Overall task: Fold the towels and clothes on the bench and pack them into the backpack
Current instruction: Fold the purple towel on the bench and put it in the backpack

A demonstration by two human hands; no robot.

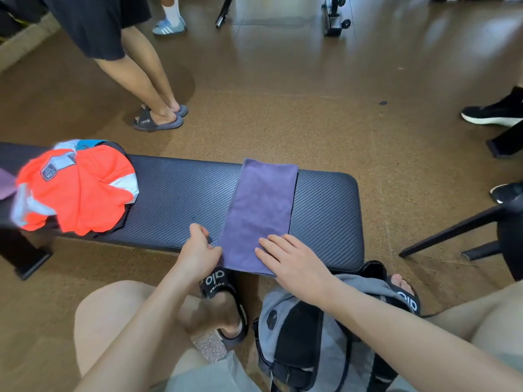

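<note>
A: Which step are you on?
B: Folding, I judge. The towel lies across the bench, already a narrow strip, its long axis running from 12 o'clock down to 6.
A: And your hands?
B: Your right hand presses flat on its near end, fingers straight and slightly spread. Your left hand pinches the near left corner.
A: Next?
B: Probably fold end over end; the shirt at 9 o'clock waits, the backpack sits by your feet
</note>
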